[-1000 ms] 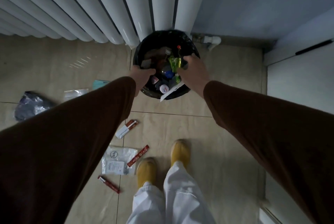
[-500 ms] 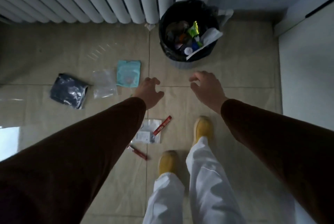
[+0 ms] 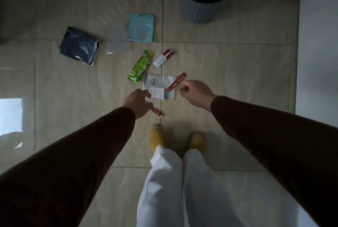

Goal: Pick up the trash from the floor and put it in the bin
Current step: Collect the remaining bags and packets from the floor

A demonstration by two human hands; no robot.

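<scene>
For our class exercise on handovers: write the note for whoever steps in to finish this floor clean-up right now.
Left hand: empty, open, reaching toward the clear pouch.
Right hand: empty, fingers curled, beside the red stick lying on that pouch.
Bin: top right, already holding rubbish.
Left on the floor: green wrapper, red-and-white packet, teal pouch, frosted bag, dark bag, small red stick.

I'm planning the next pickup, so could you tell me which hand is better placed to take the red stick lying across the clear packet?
Right: the right hand is beside the red stick; the left hand is farther away.
</scene>
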